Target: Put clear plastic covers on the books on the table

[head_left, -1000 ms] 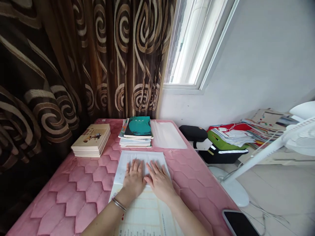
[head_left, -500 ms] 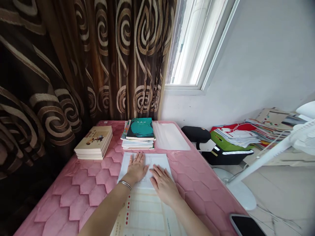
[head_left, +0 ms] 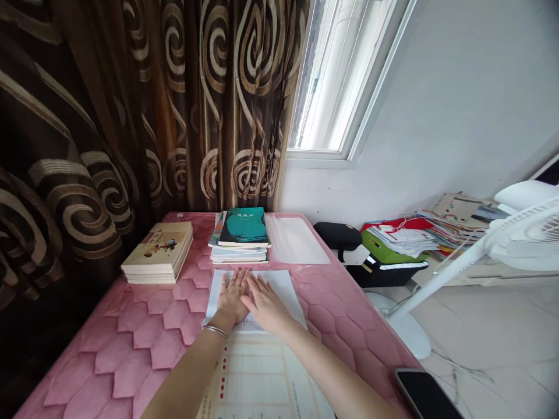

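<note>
Your right hand has slid in beside your left hand. In the head view, both lie flat and open, gripping nothing, on the paper sheet just below the stacked books; even palm pressure keeps it from shifting.

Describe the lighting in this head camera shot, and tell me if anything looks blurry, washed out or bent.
In the head view, daylight washes the window nearly white, the curtain sinks into shadow toward the left, the wide lens bends the pink table cover toward the edges, and the left hand, right hand and paper stay fairly sharp, without obvious blur.
</note>
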{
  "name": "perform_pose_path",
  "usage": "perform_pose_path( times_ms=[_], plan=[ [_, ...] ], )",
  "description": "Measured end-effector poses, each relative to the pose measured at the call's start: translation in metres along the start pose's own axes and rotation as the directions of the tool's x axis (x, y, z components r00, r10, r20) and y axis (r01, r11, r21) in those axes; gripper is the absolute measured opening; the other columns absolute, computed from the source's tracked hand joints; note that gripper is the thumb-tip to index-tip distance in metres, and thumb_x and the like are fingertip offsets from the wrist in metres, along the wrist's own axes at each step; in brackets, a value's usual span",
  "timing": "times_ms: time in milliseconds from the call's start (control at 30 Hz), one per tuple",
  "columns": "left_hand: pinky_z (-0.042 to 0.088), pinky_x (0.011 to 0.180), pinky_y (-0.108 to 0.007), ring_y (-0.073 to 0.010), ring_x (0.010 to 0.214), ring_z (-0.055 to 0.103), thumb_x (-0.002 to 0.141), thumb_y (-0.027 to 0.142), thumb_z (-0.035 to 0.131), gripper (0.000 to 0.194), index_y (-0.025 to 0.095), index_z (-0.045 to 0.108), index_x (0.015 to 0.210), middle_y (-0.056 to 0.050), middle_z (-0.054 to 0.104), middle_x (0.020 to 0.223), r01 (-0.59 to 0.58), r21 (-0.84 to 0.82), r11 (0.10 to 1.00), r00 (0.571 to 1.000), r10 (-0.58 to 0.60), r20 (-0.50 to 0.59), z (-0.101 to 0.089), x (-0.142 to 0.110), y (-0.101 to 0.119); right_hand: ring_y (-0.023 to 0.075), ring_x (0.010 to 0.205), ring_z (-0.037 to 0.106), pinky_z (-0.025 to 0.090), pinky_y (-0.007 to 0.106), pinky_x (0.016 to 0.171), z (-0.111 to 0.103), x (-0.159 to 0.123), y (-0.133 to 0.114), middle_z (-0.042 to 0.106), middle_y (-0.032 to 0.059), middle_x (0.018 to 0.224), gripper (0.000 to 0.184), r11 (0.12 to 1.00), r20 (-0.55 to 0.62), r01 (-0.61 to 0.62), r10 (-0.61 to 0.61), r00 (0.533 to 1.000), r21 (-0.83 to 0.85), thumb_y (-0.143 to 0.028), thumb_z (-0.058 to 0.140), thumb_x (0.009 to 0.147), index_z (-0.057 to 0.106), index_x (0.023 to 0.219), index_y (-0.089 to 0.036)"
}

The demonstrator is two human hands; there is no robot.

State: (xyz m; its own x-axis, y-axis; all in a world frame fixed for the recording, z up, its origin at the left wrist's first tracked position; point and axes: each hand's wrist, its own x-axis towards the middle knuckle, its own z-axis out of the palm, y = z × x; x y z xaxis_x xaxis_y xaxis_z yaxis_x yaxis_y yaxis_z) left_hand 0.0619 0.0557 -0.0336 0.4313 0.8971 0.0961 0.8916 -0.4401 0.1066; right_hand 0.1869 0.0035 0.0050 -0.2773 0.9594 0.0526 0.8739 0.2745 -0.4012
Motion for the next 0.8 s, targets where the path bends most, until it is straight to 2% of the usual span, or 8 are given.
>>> perform_pose_path(
  times_ms=[33,133,233,367,467,567,667,800],
  plan=[
    [0.005,0.116,-0.056,-0.0277,0.144,0.016,0.09,0.039,0.034,0.062,0.021,0.021,0.149,-0.007,0.025,0.155,-0.008,-0.005,1.0,1.0,0.008,0.013,0.0,0.0,0.0,0.0237,0.144,0.011,0.015,0.042,0.116,0.001,0.012,-0.005,0.02,0.0111,0.155,0.067,0.999,-0.001,0.027,-0.027,1.0,0.022,-0.05,0.025,0.097,0.02,0.149,-0.007],
    [0.005,0.115,-0.058,-0.0306,0.143,0.018,0.09,0.037,0.035,0.06,0.027,0.023,0.148,-0.005,0.027,0.154,-0.027,-0.015,1.0,1.0,0.026,-0.002,-0.002,-0.002,0.0,0.0233,0.144,0.01,0.012,0.043,0.117,0.009,0.039,-0.013,0.017,0.0117,0.155,0.068,0.997,0.038,-0.04,0.038,0.999,0.07,-0.05,0.02,0.097,0.019,0.149,-0.006],
    [0.005,0.115,-0.058,-0.0301,0.143,0.015,0.091,0.035,0.034,0.059,0.026,0.023,0.148,-0.003,0.028,0.154,-0.028,-0.018,0.999,0.999,0.027,-0.033,-0.003,-0.004,0.001,0.0224,0.144,0.011,0.008,0.043,0.117,0.018,0.047,-0.008,0.018,0.0134,0.155,0.07,0.992,0.041,-0.117,0.115,0.992,0.049,-0.052,0.016,0.097,0.02,0.148,-0.005],
    [0.005,0.114,-0.058,-0.0269,0.144,0.012,0.091,0.034,0.031,0.059,0.022,0.023,0.148,-0.005,0.027,0.154,0.019,-0.019,1.0,0.999,-0.02,-0.033,-0.004,-0.003,0.002,0.0237,0.144,0.011,0.006,0.044,0.116,0.02,0.036,0.016,0.022,0.0162,0.153,0.072,0.983,-0.005,-0.165,0.165,0.986,-0.083,-0.053,0.015,0.096,0.025,0.146,-0.002],
    [0.004,0.114,-0.059,-0.0261,0.144,0.013,0.092,0.035,0.026,0.058,0.02,0.02,0.149,-0.006,0.027,0.154,0.079,-0.019,0.997,0.995,-0.08,-0.057,-0.005,-0.003,0.0,0.0258,0.144,0.011,0.006,0.046,0.116,0.013,0.024,0.04,0.019,0.0192,0.153,0.074,0.951,-0.06,-0.251,0.244,0.968,-0.18,-0.053,0.017,0.096,0.023,0.146,0.002],
    [0.003,0.112,-0.062,-0.0273,0.144,0.013,0.093,0.036,0.025,0.058,0.02,0.021,0.149,-0.006,0.03,0.153,0.131,0.0,0.991,0.991,-0.131,-0.037,-0.008,-0.004,-0.005,0.0265,0.144,0.014,0.008,0.047,0.115,0.005,0.014,0.059,0.02,0.0193,0.153,0.074,0.922,-0.072,-0.319,0.311,0.948,-0.219,-0.053,0.018,0.096,0.022,0.146,0.002],
    [0.002,0.111,-0.064,-0.0282,0.144,0.012,0.093,0.038,0.023,0.058,0.021,0.022,0.148,-0.006,0.032,0.152,0.19,0.01,0.982,0.982,-0.19,-0.005,-0.011,-0.006,-0.014,0.0252,0.143,0.016,0.01,0.045,0.115,0.001,0.01,0.069,0.021,0.0178,0.153,0.074,0.915,-0.07,-0.336,0.328,0.942,-0.224,-0.052,0.018,0.096,0.022,0.146,0.001],
    [0.002,0.111,-0.065,-0.0287,0.144,0.013,0.092,0.038,0.024,0.059,0.021,0.022,0.148,-0.005,0.032,0.152,0.264,0.0,0.964,0.964,-0.264,-0.031,-0.012,-0.011,-0.029,0.0242,0.143,0.017,0.012,0.044,0.115,0.003,0.009,0.073,0.022,0.0153,0.154,0.072,0.911,-0.087,-0.343,0.331,0.939,-0.229,-0.051,0.017,0.096,0.022,0.147,-0.001]
  ],
)
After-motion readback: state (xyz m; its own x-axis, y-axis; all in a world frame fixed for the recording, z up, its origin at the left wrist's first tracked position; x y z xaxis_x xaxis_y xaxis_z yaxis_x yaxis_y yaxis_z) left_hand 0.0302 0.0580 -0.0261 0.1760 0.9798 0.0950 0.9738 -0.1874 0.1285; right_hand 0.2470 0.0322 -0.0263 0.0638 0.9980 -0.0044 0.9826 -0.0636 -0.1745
